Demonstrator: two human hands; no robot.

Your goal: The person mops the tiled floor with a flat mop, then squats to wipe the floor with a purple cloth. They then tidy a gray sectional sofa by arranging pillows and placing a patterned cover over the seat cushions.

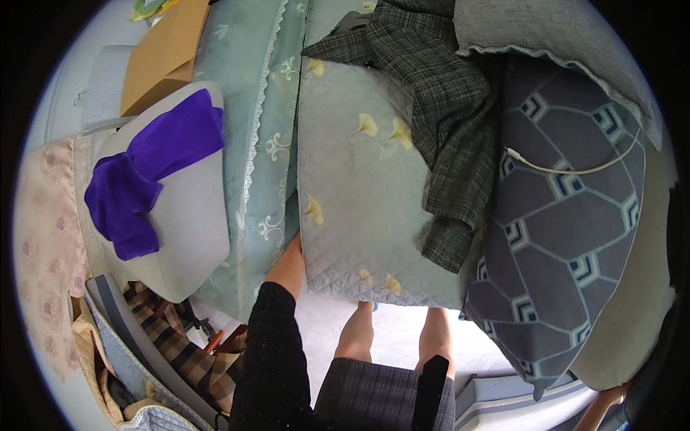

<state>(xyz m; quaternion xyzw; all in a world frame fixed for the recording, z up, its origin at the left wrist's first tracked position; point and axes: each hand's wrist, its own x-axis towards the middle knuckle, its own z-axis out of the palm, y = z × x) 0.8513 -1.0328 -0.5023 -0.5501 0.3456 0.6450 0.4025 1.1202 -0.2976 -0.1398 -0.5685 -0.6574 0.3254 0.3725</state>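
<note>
My left arm, in a black sleeve (272, 345) with a bare forearm (288, 264), reaches into the narrow gap between a mint-green lace-trimmed cloth (272, 145) and a quilted mat (361, 199). The hand itself is hidden there, so its hold cannot be seen. The mat is pale with yellow ginkgo leaves; my legs (356, 331) pass below its near edge. A dark checked garment (458, 129) lies crumpled on its right side. I cannot make out my right hand for certain; a bare limb (601, 407) at the lower right may be mine or another person's.
A dark patterned pillow (560, 226) with a white cable (571, 171) stands at the right, under a grey cushion (544, 27). At left, a purple cloth (178, 143) lies on a grey seat (194, 226) near a cardboard box (161, 59). Folded bedding (116, 334) fills the lower left.
</note>
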